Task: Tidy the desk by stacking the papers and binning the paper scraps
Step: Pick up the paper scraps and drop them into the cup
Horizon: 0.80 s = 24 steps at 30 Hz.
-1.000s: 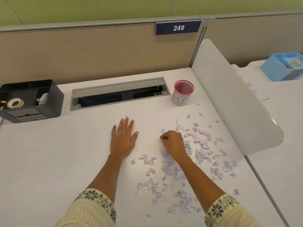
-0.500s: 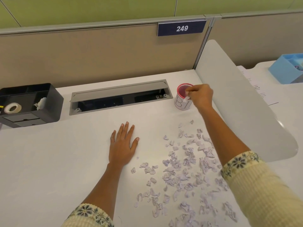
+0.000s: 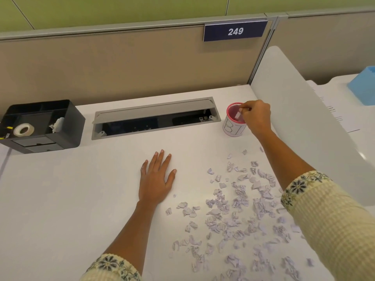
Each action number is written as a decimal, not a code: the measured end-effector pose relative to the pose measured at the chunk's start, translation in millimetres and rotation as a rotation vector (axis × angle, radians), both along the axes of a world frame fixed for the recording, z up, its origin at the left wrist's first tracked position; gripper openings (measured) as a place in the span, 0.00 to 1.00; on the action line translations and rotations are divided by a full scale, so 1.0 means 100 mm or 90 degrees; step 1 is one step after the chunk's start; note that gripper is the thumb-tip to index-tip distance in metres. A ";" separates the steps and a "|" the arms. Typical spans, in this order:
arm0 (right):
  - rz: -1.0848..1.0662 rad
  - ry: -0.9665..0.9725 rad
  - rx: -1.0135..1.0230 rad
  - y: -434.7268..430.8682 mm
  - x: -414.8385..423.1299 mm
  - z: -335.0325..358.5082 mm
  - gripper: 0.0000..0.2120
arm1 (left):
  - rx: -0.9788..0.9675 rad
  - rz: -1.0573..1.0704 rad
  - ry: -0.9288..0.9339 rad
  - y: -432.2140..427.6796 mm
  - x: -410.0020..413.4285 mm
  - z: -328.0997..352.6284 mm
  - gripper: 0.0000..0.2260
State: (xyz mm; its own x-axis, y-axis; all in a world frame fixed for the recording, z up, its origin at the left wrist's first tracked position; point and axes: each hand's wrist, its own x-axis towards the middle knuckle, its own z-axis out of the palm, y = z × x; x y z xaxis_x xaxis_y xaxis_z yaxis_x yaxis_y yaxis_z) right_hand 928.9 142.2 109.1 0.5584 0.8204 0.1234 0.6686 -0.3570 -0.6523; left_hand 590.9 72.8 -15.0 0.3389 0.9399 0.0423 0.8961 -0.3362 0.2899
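- A black organiser [image 3: 67, 126] stands at the back of the white desk [image 3: 60, 199], far left of the bin. It holds a roll of tape [image 3: 24, 129] and a white lump that may be crumpled paper, too small to make out.
- A grey cable hatch [image 3: 154, 112] lies open in the desk surface, just left of the bin.
- The left hand [image 3: 157, 177] lies flat on the desk, palm down and fingers straight and slightly spread. It grips nothing and sits nearer the person than the bin and to its left.
- The bin [image 3: 230, 128] is a small white cup with a red rim and handwritten letters on its side, upright at the back of the desk.
- The right hand [image 3: 256, 118] hovers at the bin's right edge, with thumb and forefinger closed in a narrow pinch on one small white scrap [image 3: 237, 114] over the bin's mouth.
- The paper scraps [image 3: 233, 209] lie scattered on the desk, nearer the person than the bin and mostly right of the flat hand.
- A white divider panel [image 3: 304, 118] rises just right of the bin. Beyond it, printed sheets [image 3: 341, 110] lie flat beside a blue tray [image 3: 363, 86].
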 end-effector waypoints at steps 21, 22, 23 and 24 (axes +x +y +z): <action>-0.168 0.087 -0.003 -0.81 0.46 -0.43 0.16 | 0.000 0.002 0.010 -0.01 0.00 -0.01 0.27; -0.150 0.078 -0.041 -0.87 0.48 -0.48 0.18 | 0.002 0.002 0.009 -0.01 0.00 0.00 0.27; -0.124 0.070 -0.073 -0.91 0.50 -0.53 0.19 | 0.003 0.002 0.008 -0.01 0.00 0.00 0.27; -0.089 0.061 -0.099 -0.94 0.52 -0.56 0.20 | 0.005 0.002 0.007 -0.01 0.00 0.00 0.27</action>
State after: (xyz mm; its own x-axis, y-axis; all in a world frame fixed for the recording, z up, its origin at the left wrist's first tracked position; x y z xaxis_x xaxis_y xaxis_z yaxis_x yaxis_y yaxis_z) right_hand 980.8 48.2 52.8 0.6713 0.7390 -0.0571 0.5435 -0.5433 -0.6399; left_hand 591.0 72.2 -15.1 0.3363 0.9406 0.0469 0.9001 -0.3357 0.2776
